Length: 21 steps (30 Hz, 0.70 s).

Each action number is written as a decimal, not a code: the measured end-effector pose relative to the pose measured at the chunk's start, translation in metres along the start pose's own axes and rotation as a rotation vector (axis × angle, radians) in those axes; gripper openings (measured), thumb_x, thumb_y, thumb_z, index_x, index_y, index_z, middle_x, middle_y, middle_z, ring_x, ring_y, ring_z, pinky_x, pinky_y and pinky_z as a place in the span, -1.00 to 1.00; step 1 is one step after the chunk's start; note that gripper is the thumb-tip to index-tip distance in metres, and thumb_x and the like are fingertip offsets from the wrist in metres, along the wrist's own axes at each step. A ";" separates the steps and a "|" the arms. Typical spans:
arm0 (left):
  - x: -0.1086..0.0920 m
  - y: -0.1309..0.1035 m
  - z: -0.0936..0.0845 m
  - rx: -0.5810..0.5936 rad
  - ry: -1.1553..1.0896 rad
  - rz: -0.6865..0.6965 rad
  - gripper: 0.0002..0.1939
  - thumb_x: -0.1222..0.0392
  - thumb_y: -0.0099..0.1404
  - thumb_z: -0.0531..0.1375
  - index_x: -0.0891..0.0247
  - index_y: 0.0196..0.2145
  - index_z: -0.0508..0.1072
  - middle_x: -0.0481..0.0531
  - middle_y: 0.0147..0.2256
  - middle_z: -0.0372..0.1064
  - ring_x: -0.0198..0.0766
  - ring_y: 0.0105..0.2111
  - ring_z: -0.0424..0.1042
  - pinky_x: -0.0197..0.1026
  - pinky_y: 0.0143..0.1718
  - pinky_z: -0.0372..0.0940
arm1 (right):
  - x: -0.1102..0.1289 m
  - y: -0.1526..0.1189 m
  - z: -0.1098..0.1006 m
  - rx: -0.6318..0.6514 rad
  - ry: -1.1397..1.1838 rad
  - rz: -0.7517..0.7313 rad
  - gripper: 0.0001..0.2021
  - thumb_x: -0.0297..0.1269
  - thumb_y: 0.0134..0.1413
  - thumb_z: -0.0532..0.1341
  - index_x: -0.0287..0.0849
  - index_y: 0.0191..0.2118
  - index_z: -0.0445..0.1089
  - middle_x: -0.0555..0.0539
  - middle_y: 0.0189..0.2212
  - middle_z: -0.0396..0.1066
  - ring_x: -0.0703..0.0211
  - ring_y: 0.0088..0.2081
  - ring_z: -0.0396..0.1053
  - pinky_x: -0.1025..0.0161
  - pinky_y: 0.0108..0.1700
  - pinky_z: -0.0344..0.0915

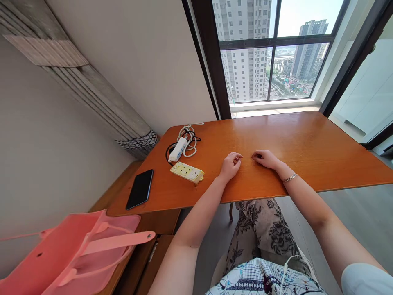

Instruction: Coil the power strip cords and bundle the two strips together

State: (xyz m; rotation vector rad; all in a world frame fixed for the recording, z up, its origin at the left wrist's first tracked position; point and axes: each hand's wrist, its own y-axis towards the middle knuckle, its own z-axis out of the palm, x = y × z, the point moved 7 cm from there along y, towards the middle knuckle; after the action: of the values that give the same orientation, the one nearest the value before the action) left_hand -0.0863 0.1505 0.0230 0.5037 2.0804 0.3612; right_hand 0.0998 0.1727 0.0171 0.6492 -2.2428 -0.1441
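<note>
the person's left hand (231, 165) rests on the wooden table (307, 143), fingers curled loosely inward and holding nothing; the right hand (266, 159) lies just beside it, palm down, fingers bent and likewise closed on nothing, a thin bracelet (290, 177) at its wrist; the fingertips of the two hands are near each other but apart; left of the left hand lies a yellow power strip (187, 171), and beyond it a white power strip (178, 149) with its coiled cable (190, 137); a black phone (140, 189) lies flat near the table's left edge; a pink bag (61, 250) sits lower left, off the table.
</note>
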 end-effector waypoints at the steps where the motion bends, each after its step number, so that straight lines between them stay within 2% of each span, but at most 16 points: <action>1: 0.000 0.001 -0.002 -0.020 -0.009 -0.004 -0.80 0.35 0.23 0.14 0.21 -0.23 0.52 0.05 -0.18 0.49 -0.31 -0.32 0.47 -0.24 -0.31 0.44 | 0.000 0.000 0.000 0.000 0.000 0.006 -0.86 -0.39 0.15 0.24 -0.17 -0.26 0.58 -0.04 -0.34 0.58 0.22 -0.33 0.44 0.30 -0.24 0.32; 4: 0.005 0.006 -0.016 -0.134 -0.055 -0.051 -0.79 0.27 0.26 0.16 0.20 -0.15 0.48 0.08 -0.11 0.48 -0.30 -0.29 0.48 -0.24 -0.31 0.43 | -0.001 0.001 0.001 0.002 0.001 0.025 -0.86 -0.39 0.15 0.24 -0.16 -0.26 0.58 -0.02 -0.35 0.57 0.23 -0.35 0.43 0.31 -0.26 0.31; 6: 0.013 0.014 -0.036 -0.247 -0.087 -0.117 -0.75 0.23 0.28 0.15 0.20 -0.08 0.44 0.10 -0.08 0.46 -0.28 -0.26 0.50 -0.23 -0.29 0.44 | -0.001 0.001 0.001 0.008 0.001 0.037 -0.86 -0.39 0.14 0.24 -0.15 -0.26 0.58 -0.02 -0.36 0.57 0.23 -0.34 0.42 0.31 -0.26 0.30; 9: 0.027 0.027 -0.083 -0.404 0.004 -0.180 -0.70 0.23 0.30 0.15 0.23 -0.01 0.37 0.15 -0.02 0.42 -0.21 -0.18 0.50 -0.13 -0.14 0.45 | 0.000 0.001 0.002 0.017 -0.004 0.056 -0.87 -0.39 0.13 0.25 -0.16 -0.27 0.58 -0.01 -0.39 0.55 0.23 -0.36 0.40 0.31 -0.27 0.28; 11: 0.032 0.035 -0.120 -0.472 0.214 -0.181 -0.68 0.30 0.27 0.18 0.25 0.00 0.37 0.18 0.04 0.38 -0.11 -0.01 0.44 0.00 0.12 0.35 | 0.001 0.002 0.002 0.022 -0.011 0.066 -0.86 -0.38 0.13 0.25 -0.16 -0.26 0.58 -0.01 -0.40 0.53 0.24 -0.37 0.39 0.31 -0.28 0.27; 13: 0.043 0.040 -0.155 -0.479 0.426 -0.253 -0.63 0.33 0.22 0.24 0.29 0.00 0.36 0.22 0.10 0.33 0.04 0.21 0.26 0.17 0.31 0.13 | 0.001 0.002 0.002 0.026 -0.016 0.074 -0.86 -0.38 0.13 0.25 -0.17 -0.26 0.58 0.00 -0.41 0.52 0.24 -0.38 0.37 0.31 -0.28 0.27; 15: 0.056 0.038 -0.186 -0.517 0.470 -0.335 -0.55 0.37 0.17 0.29 0.37 0.01 0.33 0.33 0.20 0.21 0.25 0.31 0.08 0.40 0.32 -0.04 | 0.001 0.002 0.002 0.030 -0.021 0.080 -0.87 -0.38 0.12 0.26 -0.17 -0.26 0.58 0.00 -0.42 0.52 0.25 -0.38 0.37 0.31 -0.28 0.26; 17: 0.069 0.034 -0.210 -0.520 0.509 -0.425 -0.50 0.35 0.15 0.33 0.40 0.03 0.30 0.38 0.28 0.09 0.41 0.36 -0.06 0.55 0.28 -0.16 | 0.002 0.003 0.002 0.032 -0.023 0.085 -0.87 -0.38 0.12 0.27 -0.17 -0.26 0.58 0.00 -0.42 0.52 0.25 -0.39 0.37 0.31 -0.28 0.25; 19: 0.086 0.025 -0.228 -0.495 0.580 -0.613 -0.35 0.30 0.10 0.38 0.42 0.10 0.24 0.46 0.34 -0.03 0.48 0.38 -0.15 0.59 0.23 -0.12 | 0.002 0.003 0.001 0.034 -0.024 0.090 -0.88 -0.38 0.12 0.27 -0.17 -0.26 0.58 -0.01 -0.40 0.53 0.25 -0.37 0.37 0.31 -0.27 0.25; 21: 0.100 0.020 -0.240 -0.447 0.573 -0.702 -0.22 0.21 0.05 0.42 0.47 0.13 0.19 0.56 0.32 -0.02 0.56 0.37 -0.16 0.59 0.17 -0.03 | 0.002 0.002 0.001 0.038 -0.024 0.096 -0.89 -0.38 0.13 0.27 -0.17 -0.26 0.58 -0.01 -0.38 0.54 0.25 -0.36 0.38 0.31 -0.26 0.25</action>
State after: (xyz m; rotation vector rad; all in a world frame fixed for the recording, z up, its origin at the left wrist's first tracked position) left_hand -0.3346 0.2023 0.0844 -0.6619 2.4466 0.5653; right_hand 0.0970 0.1735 0.0184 0.5614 -2.2996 -0.0617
